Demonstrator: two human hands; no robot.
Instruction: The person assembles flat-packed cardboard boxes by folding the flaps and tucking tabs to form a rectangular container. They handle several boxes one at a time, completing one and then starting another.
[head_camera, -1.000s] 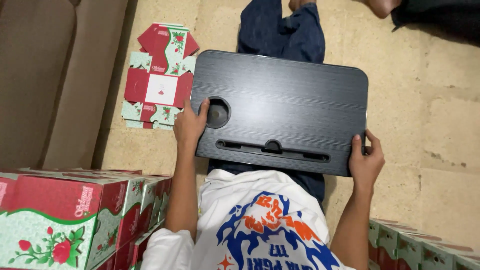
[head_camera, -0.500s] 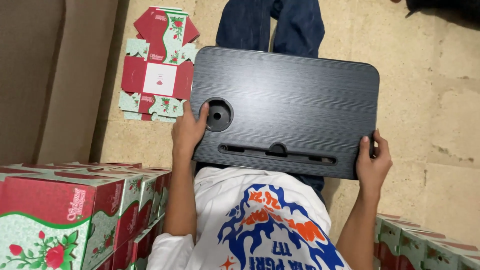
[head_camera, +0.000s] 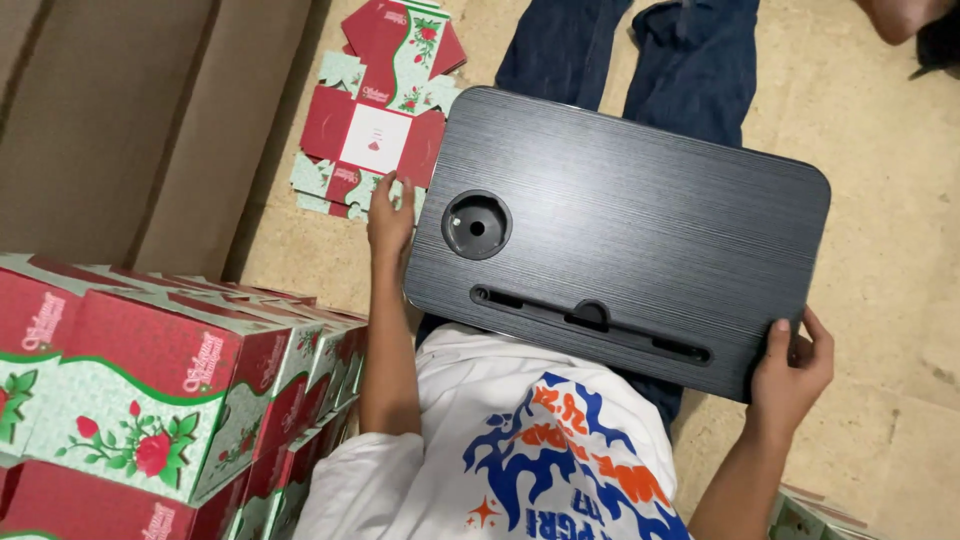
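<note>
I hold a black rectangular lap tray (head_camera: 640, 220) over my legs; it has a round cup recess (head_camera: 476, 226) and a long slot near its front edge. My left hand (head_camera: 390, 215) grips the tray's left edge beside the recess. My right hand (head_camera: 792, 362) grips its near right corner, thumb on top. The tray is tilted slightly, right side nearer me.
A pile of flat, unfolded red-and-green cartons (head_camera: 378, 110) lies on the floor left of the tray. Assembled red-and-green boxes with rose prints (head_camera: 150, 390) are stacked at my left. More boxes (head_camera: 810, 515) peek in at lower right. A brown couch (head_camera: 130, 120) stands at upper left.
The tray has shifted right and toward me, and tilted. My left hand slid from the cup recess to the tray's left edge. The view came closer.
</note>
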